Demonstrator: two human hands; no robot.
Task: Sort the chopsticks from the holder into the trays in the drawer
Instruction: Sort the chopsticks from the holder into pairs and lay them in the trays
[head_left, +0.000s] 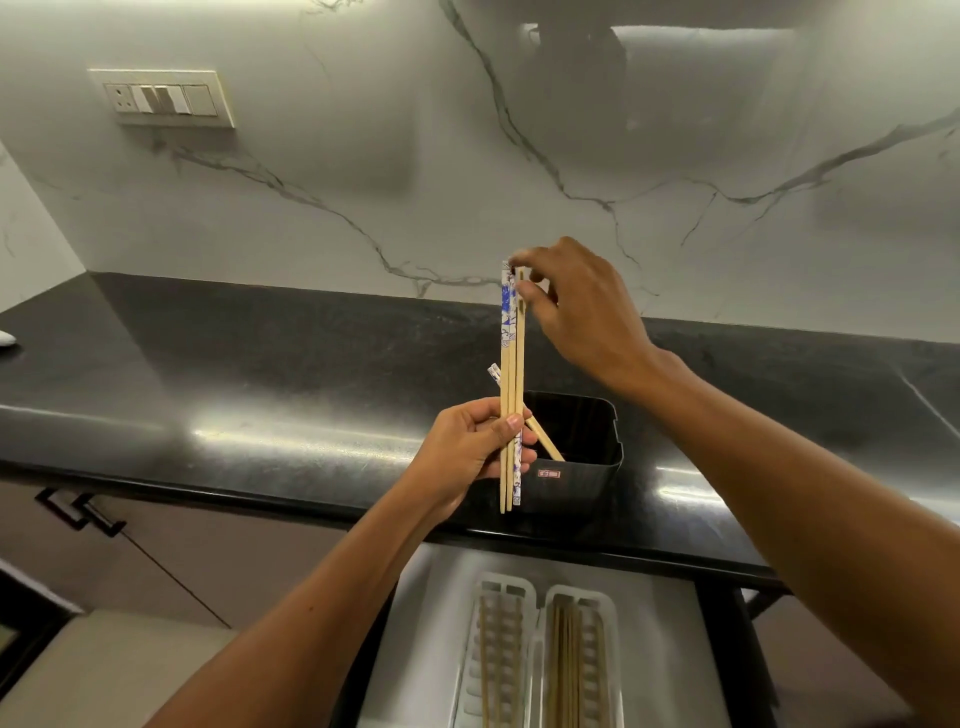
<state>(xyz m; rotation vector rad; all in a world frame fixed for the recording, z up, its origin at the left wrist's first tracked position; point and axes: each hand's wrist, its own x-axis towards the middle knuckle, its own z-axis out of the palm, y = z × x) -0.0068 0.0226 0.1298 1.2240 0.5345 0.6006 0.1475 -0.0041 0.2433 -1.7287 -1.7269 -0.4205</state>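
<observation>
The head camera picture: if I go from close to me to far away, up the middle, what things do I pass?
Trays in the drawer → black holder → left hand gripping chopsticks → right hand pinching their tops → marble wall.

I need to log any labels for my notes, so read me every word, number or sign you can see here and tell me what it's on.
Red label on the holder: too small and blurred to read.
Blue pattern on the chopsticks: decoration, no legible writing.
Switch plate on the wall: no readable marking.
No other text shows.
</observation>
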